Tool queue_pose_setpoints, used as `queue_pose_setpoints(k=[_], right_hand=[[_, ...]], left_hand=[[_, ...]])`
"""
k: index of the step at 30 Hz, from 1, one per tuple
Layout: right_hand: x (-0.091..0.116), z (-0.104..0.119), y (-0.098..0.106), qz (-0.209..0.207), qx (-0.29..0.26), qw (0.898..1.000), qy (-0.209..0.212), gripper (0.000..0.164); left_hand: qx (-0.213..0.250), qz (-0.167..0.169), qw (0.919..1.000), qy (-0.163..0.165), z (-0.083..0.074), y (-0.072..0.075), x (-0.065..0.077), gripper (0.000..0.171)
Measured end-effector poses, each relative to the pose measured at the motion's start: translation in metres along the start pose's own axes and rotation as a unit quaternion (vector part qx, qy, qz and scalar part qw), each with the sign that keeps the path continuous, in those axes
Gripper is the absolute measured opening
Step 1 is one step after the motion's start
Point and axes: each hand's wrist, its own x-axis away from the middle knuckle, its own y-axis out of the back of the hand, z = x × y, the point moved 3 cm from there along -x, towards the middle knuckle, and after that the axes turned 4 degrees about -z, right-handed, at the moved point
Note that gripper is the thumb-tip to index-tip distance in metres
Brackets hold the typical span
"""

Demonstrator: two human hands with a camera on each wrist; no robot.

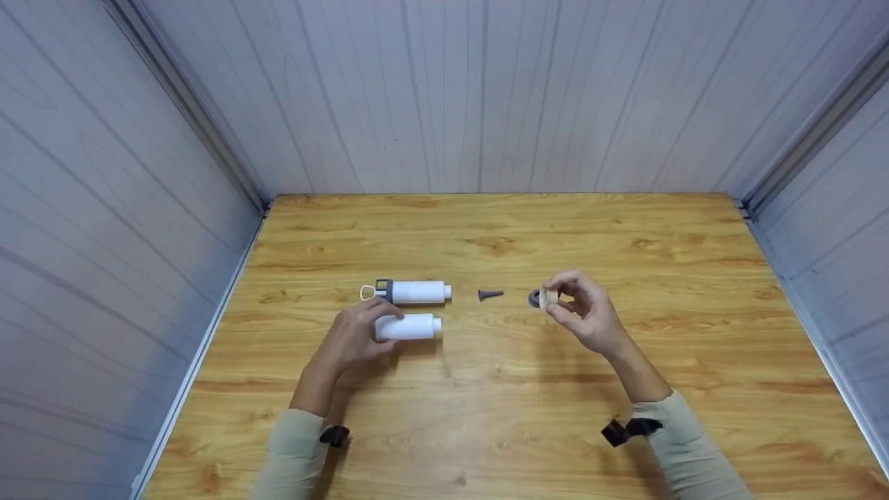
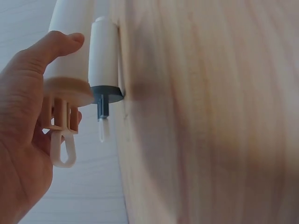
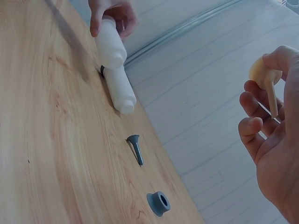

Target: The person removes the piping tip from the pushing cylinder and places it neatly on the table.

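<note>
My left hand (image 1: 354, 333) grips a white cylinder (image 1: 410, 326) with a narrow stub at one end. In the left wrist view its other end has a tan collar (image 2: 70, 88) and a white pull loop (image 2: 63, 149). Just behind it, a similar white cylinder (image 1: 419, 292) with a dark grey collar (image 2: 105, 93) lies on the table. My right hand (image 1: 587, 316) pinches a tan round piece (image 3: 261, 72) with a thin stem, raised above the table. Close by lies a grey flanged ring (image 3: 159, 204). A grey funnel-shaped nozzle (image 1: 490, 295) lies between the ring and the cylinders.
The wood-grain table (image 1: 472, 417) reaches back to a pale panelled wall (image 1: 444, 97). Similar panels stand at the left (image 1: 104, 243) and right (image 1: 833, 229). Dark camera mounts are strapped over both sleeves (image 1: 295, 441).
</note>
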Motion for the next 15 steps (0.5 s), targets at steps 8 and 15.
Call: queue_pose_setpoints(k=[8,15], right_hand=[[0.001,-0.001,-0.002,-0.002,-0.007,1.000,-0.015,0.030],[0.001,0.000,-0.002,-0.004,0.003,1.000,-0.009,0.030]], left_hand=[[0.002,0.041,0.9982,0.044,0.010,-0.009,0.002,0.041],[0.005,0.061,0.9950,0.079,0.015,-0.014,0.000,0.040]])
